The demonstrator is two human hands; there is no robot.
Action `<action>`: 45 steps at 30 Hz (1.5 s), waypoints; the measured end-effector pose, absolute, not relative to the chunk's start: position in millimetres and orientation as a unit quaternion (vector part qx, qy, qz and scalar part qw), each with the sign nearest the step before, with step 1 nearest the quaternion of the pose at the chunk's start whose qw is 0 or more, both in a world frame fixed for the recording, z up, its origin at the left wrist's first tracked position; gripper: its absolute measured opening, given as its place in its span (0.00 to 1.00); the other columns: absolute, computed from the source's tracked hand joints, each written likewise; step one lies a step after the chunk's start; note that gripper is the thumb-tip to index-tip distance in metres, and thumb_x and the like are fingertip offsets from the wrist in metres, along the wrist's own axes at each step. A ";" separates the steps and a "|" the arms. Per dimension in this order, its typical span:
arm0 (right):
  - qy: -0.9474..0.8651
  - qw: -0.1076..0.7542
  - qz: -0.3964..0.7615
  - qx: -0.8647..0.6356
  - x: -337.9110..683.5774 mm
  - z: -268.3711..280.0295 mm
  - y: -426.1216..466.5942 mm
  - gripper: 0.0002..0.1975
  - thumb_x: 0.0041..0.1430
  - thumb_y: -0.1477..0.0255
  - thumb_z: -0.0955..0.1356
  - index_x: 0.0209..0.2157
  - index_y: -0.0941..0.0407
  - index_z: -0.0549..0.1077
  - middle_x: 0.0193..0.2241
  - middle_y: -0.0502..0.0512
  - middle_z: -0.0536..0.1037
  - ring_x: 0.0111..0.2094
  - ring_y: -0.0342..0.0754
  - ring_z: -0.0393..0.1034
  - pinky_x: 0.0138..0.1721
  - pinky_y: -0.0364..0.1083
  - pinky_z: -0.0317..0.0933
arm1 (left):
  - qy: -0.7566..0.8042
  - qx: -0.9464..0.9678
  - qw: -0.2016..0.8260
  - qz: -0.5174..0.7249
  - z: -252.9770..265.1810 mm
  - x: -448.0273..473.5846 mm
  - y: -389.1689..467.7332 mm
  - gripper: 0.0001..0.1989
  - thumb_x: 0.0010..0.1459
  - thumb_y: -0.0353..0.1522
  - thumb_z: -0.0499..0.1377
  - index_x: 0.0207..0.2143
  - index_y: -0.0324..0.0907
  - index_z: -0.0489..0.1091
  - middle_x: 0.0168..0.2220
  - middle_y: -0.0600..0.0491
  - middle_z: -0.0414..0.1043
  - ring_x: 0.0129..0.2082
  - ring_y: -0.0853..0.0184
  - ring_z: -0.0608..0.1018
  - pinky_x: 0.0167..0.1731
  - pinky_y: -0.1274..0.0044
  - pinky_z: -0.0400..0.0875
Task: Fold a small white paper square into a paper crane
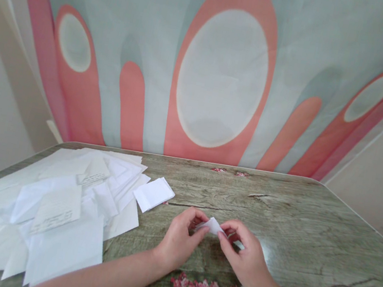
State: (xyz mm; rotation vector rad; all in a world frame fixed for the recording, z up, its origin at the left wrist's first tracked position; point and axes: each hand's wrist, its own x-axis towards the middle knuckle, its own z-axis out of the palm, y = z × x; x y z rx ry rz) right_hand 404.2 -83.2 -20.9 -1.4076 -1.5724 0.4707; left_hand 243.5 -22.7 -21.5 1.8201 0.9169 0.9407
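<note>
A small folded piece of white paper [213, 225] is held between my two hands, above the middle of the table. My left hand [183, 236] pinches its left side between thumb and fingers. On the other side, my right hand [244, 252] grips the right edge in the same way. The paper comes to a point at its top, and much of it is covered by my fingers. Left of my left hand lies a small stack of folded white paper [154, 194], flat on the wood.
Loose white sheets [72, 251] spread in an overlapping pile over the table's left side, some with writing. The wood-patterned table [325, 246] has pink flower prints. Behind its far edge hangs a grey and coral patterned backdrop [223, 80].
</note>
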 end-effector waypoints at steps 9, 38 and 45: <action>-0.655 0.463 0.208 -0.559 403.9 -18.3 -85.3 0.04 0.56 0.72 0.64 0.35 0.55 0.68 0.31 0.52 0.72 0.30 0.45 0.68 0.32 0.43 0.63 | 0.322 0.669 0.522 0.419 -27.4 246.5 -19.9 0.07 0.55 0.28 0.55 0.38 0.40 0.61 0.33 0.53 0.66 0.33 0.70 0.71 0.34 0.78 0.67; -0.672 0.454 0.182 -0.556 405.2 -18.9 -85.5 0.10 0.55 0.73 0.64 0.40 0.54 0.68 0.33 0.53 0.74 0.33 0.47 0.69 0.35 0.45 0.64 | 0.293 0.662 0.590 0.357 -19.8 245.7 -22.9 0.16 0.48 0.30 0.62 0.39 0.40 0.62 0.33 0.51 0.72 0.35 0.66 0.74 0.36 0.75 0.68; -0.673 0.463 0.170 -0.552 404.9 -18.5 -83.5 0.09 0.53 0.75 0.65 0.38 0.55 0.68 0.33 0.54 0.72 0.34 0.48 0.68 0.35 0.45 0.64 | 0.286 0.674 0.577 0.362 -19.8 244.7 -24.2 0.16 0.48 0.28 0.62 0.41 0.40 0.63 0.37 0.50 0.73 0.38 0.65 0.75 0.39 0.75 0.68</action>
